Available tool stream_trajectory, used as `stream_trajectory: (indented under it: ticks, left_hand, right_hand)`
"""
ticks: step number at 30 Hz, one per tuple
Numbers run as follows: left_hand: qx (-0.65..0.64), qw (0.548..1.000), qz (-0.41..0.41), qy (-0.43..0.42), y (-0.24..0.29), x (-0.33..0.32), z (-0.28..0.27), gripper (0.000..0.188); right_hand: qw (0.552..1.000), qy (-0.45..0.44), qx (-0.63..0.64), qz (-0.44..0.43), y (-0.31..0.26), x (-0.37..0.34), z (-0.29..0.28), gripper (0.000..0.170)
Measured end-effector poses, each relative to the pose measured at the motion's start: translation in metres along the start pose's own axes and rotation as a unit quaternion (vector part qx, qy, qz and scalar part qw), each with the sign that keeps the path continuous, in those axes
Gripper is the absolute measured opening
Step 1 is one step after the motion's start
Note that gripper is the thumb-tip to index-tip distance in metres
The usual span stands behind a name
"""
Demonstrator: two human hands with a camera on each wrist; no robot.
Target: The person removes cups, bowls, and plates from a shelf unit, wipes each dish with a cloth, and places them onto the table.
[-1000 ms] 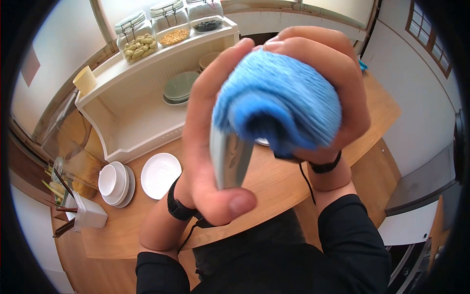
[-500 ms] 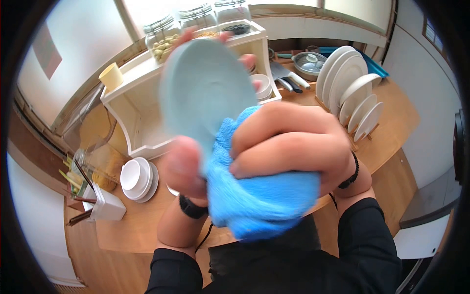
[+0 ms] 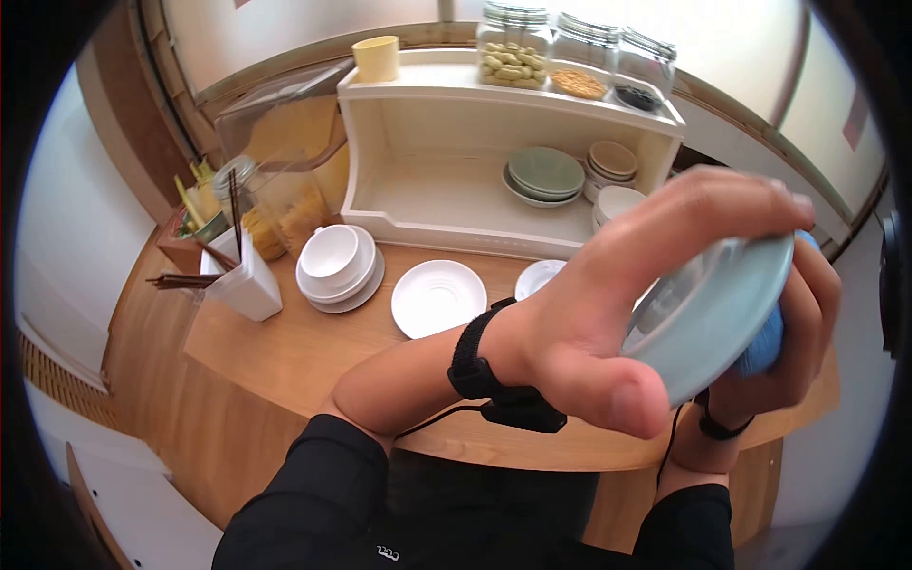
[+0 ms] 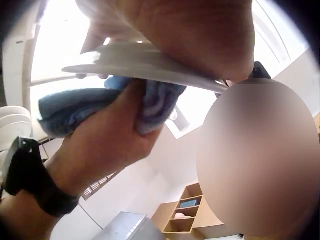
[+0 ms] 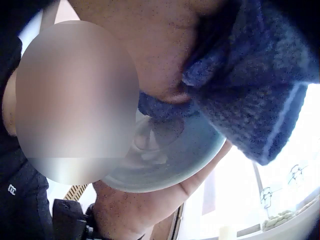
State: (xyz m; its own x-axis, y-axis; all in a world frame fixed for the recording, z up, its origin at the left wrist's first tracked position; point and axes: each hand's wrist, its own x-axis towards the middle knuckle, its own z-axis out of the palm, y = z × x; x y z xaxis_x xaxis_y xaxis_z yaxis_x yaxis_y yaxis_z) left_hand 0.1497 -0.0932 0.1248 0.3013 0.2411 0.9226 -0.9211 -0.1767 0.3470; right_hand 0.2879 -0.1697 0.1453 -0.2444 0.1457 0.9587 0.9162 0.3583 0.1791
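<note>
A pale blue-green dish (image 3: 727, 318) is held up tilted at the right of the head view. The left hand (image 3: 632, 304) grips it by the rim, thumb at the lower edge and fingers over the top. Behind the dish, the right hand (image 3: 803, 332) holds a bunched blue cloth (image 3: 763, 344), mostly hidden there. From the left wrist, the cloth (image 4: 75, 107) in the right hand (image 4: 107, 142) lies against the underside of the dish (image 4: 145, 67). In the right wrist view the cloth (image 5: 255, 85) hangs partly over the dish (image 5: 175, 160).
On the wooden table (image 3: 285, 356) stand a white plate (image 3: 439, 298), stacked white dishes with a cup (image 3: 331, 256), and a white holder (image 3: 249, 285) with chopsticks. Behind is a white shelf (image 3: 427, 176) with green bowls (image 3: 545, 173), topped by glass jars (image 3: 513, 47) and a yellow cup (image 3: 377, 59).
Both hands, with dish and cloth, have moved to the right in the head view, which has turned toward the shelf. The dish now hides much of the cloth and right hand.
</note>
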Motion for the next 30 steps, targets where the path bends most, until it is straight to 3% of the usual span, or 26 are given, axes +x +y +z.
stream_trajectory:
  ticks: [3,5,7,9,12,13,14,15,16,17,20,23,25,26,27,29,30]
  left_hand:
    - [0.064,0.992,0.030,0.109,0.012,0.000,-0.009,0.120]
    - [0.078,0.991,-0.044,0.102,0.028,-0.005,-0.016,0.118]
    - [0.110,0.985,-0.064,0.117,0.026,-0.004,-0.018,0.115]
    - [0.143,0.978,-0.079,0.130,0.022,-0.005,-0.015,0.112]
    - [-0.138,0.971,-0.159,0.115,0.005,-0.020,0.011,0.100]
    - [-0.140,0.971,-0.159,0.114,-0.002,-0.018,0.009,0.100]
    - [-0.059,0.984,-0.144,0.084,-0.009,-0.017,0.003,0.101]
    - [0.020,0.990,-0.128,0.054,-0.006,-0.009,0.002,0.102]
    - [0.055,0.979,-0.191,0.051,0.009,-0.012,-0.004,0.107]
    - [0.082,0.980,-0.180,0.038,0.007,-0.008,-0.011,0.111]
    - [0.132,0.977,-0.153,0.064,0.015,-0.005,-0.017,0.113]
    - [0.098,0.978,-0.097,0.156,0.021,0.004,-0.014,0.099]
    - [0.111,0.942,-0.148,0.281,0.052,0.022,0.022,0.081]
    - [0.104,0.942,-0.151,0.281,0.050,0.019,0.018,0.081]
    - [0.046,0.941,-0.162,0.292,0.045,0.015,0.011,0.078]
    - [-0.070,0.931,-0.180,0.310,0.038,0.010,0.000,0.072]
    - [-0.087,0.919,-0.211,0.321,0.042,0.009,0.000,0.090]
  right_hand:
    - [0.974,-0.126,0.187,0.024,-0.010,0.005,0.010,0.035]
    - [0.944,-0.195,0.262,0.041,-0.024,0.001,0.005,0.024]
    - [0.949,-0.123,0.276,0.095,-0.046,0.000,0.001,0.022]
    - [0.951,-0.114,0.269,0.102,-0.050,-0.008,-0.009,0.026]
    - [0.966,-0.071,0.233,0.086,-0.028,-0.017,-0.013,0.035]
    - [0.976,-0.034,0.203,0.064,-0.021,-0.021,-0.009,0.039]
    - [0.981,0.000,0.177,0.078,-0.019,-0.024,-0.003,0.046]
    - [0.998,0.014,0.039,0.047,-0.024,-0.014,-0.006,0.045]
    - [0.999,-0.003,0.052,0.006,-0.014,-0.008,-0.009,0.046]
    - [0.997,-0.019,0.062,-0.037,-0.003,-0.001,-0.011,0.047]
    - [0.997,-0.042,0.050,-0.029,-0.010,0.002,-0.006,0.041]
    - [0.995,-0.052,0.081,-0.031,-0.010,0.004,0.005,0.036]
    - [0.979,-0.086,0.185,0.024,-0.010,0.004,0.004,0.037]
    - [0.974,-0.087,0.205,0.027,-0.010,0.005,0.005,0.037]
    - [0.975,-0.092,0.200,0.029,-0.010,0.003,0.004,0.037]
    - [0.938,-0.150,0.312,0.009,-0.009,-0.001,0.003,0.034]
    - [0.945,-0.154,0.288,0.015,-0.015,0.000,0.003,0.031]
